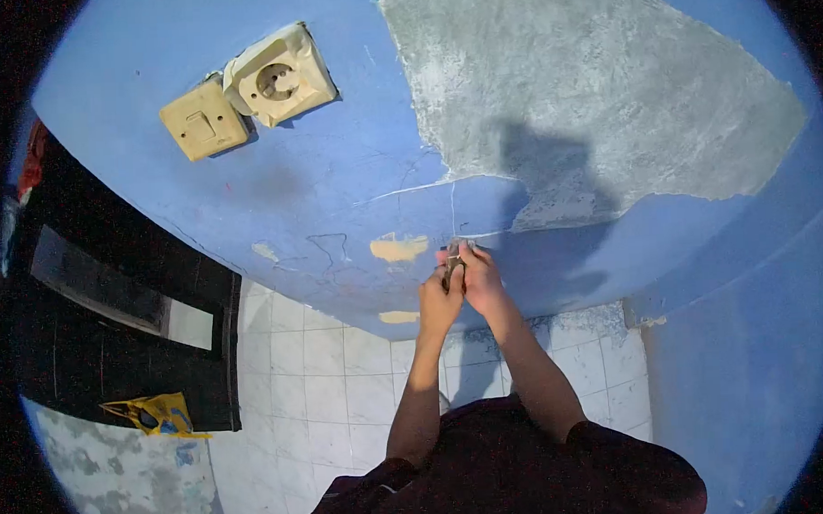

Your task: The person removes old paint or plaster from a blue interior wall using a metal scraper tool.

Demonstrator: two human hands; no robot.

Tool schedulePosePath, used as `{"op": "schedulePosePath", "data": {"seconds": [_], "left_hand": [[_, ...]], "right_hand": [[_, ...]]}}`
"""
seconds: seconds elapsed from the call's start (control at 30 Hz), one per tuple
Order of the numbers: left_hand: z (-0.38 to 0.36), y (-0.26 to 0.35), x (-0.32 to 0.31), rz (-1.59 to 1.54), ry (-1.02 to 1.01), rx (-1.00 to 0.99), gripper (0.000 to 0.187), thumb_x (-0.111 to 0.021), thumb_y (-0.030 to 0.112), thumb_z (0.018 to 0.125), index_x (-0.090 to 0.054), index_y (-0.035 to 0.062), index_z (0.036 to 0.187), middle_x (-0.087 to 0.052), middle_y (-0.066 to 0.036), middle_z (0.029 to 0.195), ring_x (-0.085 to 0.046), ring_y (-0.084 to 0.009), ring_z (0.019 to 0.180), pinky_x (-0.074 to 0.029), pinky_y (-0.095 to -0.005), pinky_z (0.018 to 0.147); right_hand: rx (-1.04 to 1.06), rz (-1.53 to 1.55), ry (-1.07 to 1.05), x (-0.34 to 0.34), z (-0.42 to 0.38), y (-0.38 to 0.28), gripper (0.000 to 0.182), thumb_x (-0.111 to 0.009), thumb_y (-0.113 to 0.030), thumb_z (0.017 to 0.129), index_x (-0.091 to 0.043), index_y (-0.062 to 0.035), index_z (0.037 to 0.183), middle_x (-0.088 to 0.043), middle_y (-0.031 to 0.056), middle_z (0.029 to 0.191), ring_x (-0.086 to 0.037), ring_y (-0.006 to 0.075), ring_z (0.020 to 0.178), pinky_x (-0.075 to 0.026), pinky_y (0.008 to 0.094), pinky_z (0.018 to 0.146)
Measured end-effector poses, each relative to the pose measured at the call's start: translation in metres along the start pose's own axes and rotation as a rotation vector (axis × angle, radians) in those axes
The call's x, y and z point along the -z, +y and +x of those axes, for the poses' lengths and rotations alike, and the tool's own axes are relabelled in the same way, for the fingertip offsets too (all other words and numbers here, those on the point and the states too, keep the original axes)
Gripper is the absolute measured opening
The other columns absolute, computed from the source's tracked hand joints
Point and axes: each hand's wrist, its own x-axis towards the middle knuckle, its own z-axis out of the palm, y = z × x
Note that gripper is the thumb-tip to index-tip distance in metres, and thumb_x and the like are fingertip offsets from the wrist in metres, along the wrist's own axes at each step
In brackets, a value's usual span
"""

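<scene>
Both of my hands are together in front of the blue wall (354, 168), closed around a small scraper (453, 266) with a brownish handle. My left hand (440, 299) grips the handle from below. Higher up, my right hand (482, 280) wraps its right side, with fingers near the grey flat end. That end points at the wall, just under a thin white crack in the paint. My fingers hide much of the tool. Above the hands spreads a large patch of bare grey plaster (569, 88) with a ragged paint edge.
A wall socket (283, 80) and a light switch (203, 119) are at the upper left. White floor tiles (321, 387) lie below. On the left are a dark door (79, 346) and a yellow bag (163, 413). Another blue wall (751, 372) rises at right.
</scene>
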Motion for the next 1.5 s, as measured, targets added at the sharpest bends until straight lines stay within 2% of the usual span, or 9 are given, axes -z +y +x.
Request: {"op": "schedulePosePath", "data": {"seconds": [0.17,0.3,0.47,0.63,0.8,0.87,0.9,1.17,1.5], "left_hand": [[-0.028,-0.027,0.000,-0.364,-0.388,0.237,0.037,-0.048,0.035,0.099,-0.056,0.0031,0.082,-0.053,-0.002,0.056,-0.051,-0.0084,0.044,-0.039,-0.0247,0.040],[-0.046,-0.020,-0.008,-0.468,-0.421,0.308,0.037,-0.045,0.034,0.101,-0.054,0.0033,0.084,-0.051,-0.002,0.057,-0.046,-0.0095,0.041,-0.037,-0.0257,0.038],[-0.040,0.004,-0.019,-0.692,-0.311,0.410,0.035,-0.041,0.032,0.102,-0.049,0.0048,0.082,-0.052,-0.003,0.059,-0.047,-0.0116,0.043,-0.037,-0.0262,0.038],[-0.024,0.028,-0.029,-0.751,-0.204,0.402,0.026,-0.041,0.027,0.102,-0.050,0.0049,0.092,-0.050,-0.003,0.056,-0.048,-0.0117,0.042,-0.036,-0.0248,0.036],[-0.032,0.014,-0.048,-0.751,-0.285,0.313,0.025,-0.043,0.026,0.101,-0.053,0.0036,0.096,-0.052,-0.003,0.057,-0.048,-0.0109,0.042,-0.035,-0.0247,0.035],[-0.034,0.013,-0.052,-0.697,-0.259,0.409,0.027,-0.045,0.028,0.101,-0.055,0.0035,0.094,-0.052,-0.003,0.057,-0.047,-0.0099,0.043,-0.033,-0.0242,0.035],[-0.034,0.014,-0.054,-0.694,-0.260,0.411,0.027,-0.045,0.028,0.101,-0.055,0.0035,0.094,-0.052,-0.003,0.057,-0.047,-0.0099,0.043,-0.033,-0.0242,0.035],[-0.029,0.010,-0.081,-0.296,0.141,0.139,0.044,-0.046,0.034,0.099,-0.057,-0.0047,0.082,-0.058,-0.008,0.060,-0.050,-0.0159,0.045,-0.038,-0.0344,0.043],[-0.023,0.001,-0.086,-0.128,0.171,0.199,0.051,-0.047,0.036,0.098,-0.057,-0.0076,0.073,-0.056,-0.011,0.056,-0.051,-0.0162,0.049,-0.040,-0.0364,0.047]], "right_hand": [[0.058,-0.008,0.112,0.012,-0.006,-0.004,0.040,-0.052,-0.036,0.097,-0.058,0.0015,0.110,-0.067,0.0156,0.103,-0.062,0.0229,0.088,-0.050,0.0374,0.077],[0.032,-0.009,0.178,0.014,-0.023,-0.003,0.038,-0.051,-0.034,0.097,-0.060,0.0004,0.109,-0.068,0.0144,0.100,-0.063,0.0198,0.078,-0.052,0.0356,0.067],[0.097,-0.623,-0.017,0.004,-0.039,-0.028,0.032,-0.052,-0.028,0.098,-0.061,0.0019,0.105,-0.065,0.0101,0.075,-0.053,0.0119,0.045,-0.045,0.0258,0.038],[0.048,-0.516,-0.145,0.023,-0.036,-0.040,0.025,-0.054,-0.019,0.094,-0.058,0.0044,0.102,-0.055,0.0056,0.059,-0.045,0.0123,0.032,-0.038,0.0292,0.028],[0.014,-0.441,-0.070,0.033,-0.029,-0.050,0.028,-0.052,-0.020,0.096,-0.058,0.0059,0.105,-0.062,0.0098,0.074,-0.051,0.0135,0.039,-0.042,0.0292,0.034],[0.106,-0.450,-0.118,0.044,-0.013,-0.037,0.029,-0.043,-0.017,0.100,-0.057,0.0065,0.110,-0.067,0.0144,0.097,-0.066,0.0202,0.085,-0.055,0.0320,0.070],[0.090,-0.396,-0.070,0.031,-0.019,-0.041,0.031,-0.040,-0.016,0.101,-0.056,0.0076,0.113,-0.067,0.0171,0.102,-0.067,0.0230,0.088,-0.055,0.0333,0.074],[0.087,-0.370,-0.026,0.019,-0.016,-0.041,0.031,-0.045,-0.020,0.100,-0.057,0.0081,0.106,-0.068,0.0198,0.095,-0.069,0.0251,0.084,-0.056,0.0339,0.074],[0.098,-0.318,0.002,0.023,-0.006,-0.037,0.025,-0.049,-0.016,0.098,-0.060,0.0064,0.093,-0.069,0.0198,0.088,-0.069,0.0245,0.075,-0.055,0.0327,0.067]]}}
